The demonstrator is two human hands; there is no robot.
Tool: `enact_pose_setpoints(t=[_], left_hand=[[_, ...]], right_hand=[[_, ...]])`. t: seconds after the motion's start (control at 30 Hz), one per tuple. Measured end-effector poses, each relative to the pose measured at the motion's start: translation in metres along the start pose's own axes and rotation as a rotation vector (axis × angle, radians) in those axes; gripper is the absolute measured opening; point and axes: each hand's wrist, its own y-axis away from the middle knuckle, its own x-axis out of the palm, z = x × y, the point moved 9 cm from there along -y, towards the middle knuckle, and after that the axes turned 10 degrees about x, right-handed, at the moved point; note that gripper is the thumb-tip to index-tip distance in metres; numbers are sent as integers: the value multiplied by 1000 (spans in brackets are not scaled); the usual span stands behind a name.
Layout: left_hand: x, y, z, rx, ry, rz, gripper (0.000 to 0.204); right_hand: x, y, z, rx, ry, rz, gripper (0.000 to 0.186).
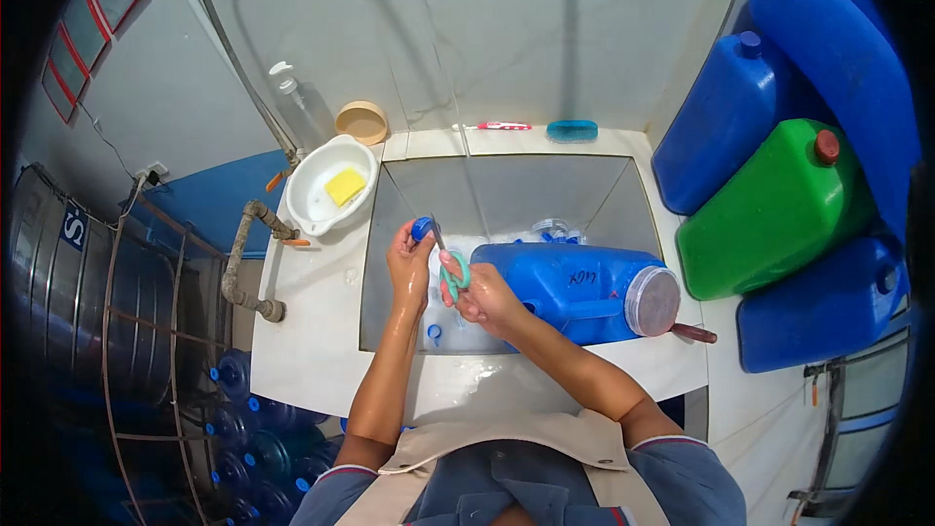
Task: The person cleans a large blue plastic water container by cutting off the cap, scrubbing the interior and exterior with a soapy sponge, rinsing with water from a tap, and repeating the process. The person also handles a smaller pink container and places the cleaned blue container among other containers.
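Observation:
Over the left part of the sink [506,185], my left hand [405,263] pinches a small round blue bottle cap [421,228]. My right hand [489,298] grips a pair of scissors [458,281] by its mint-green handles. The scissor blades point up toward the cap and meet or pass close to its right side; exact contact is too small to tell. Below my hands, a small blue piece with a ring shape [434,333] lies on the sink bottom. Beside my right hand, a big blue jug [570,282] lies on its side in the sink.
A white basin [304,180] with a yellow sponge [345,186] stands on the left counter near taps. A toothbrush [504,126] and blue brush [572,131] lie on the back ledge. Blue jerrycans [716,127] and a green one [769,214] stand right. Water bottles [232,424] fill the lower left.

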Motion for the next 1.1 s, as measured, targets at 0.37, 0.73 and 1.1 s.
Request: enact_pose_setpoints(t=[0.37,0.73,1.1], left_hand=[[-27,19,-11,-53,-168,117,23],[5,50,-50,97,-300,242,18],[14,58,-58,285,-220,301,17]], right_hand=[[-7,-3,65,-562,666,-281,23],[32,66,70,-941,1048,-458,24],[-15,54,60,-808,473,-530,19]])
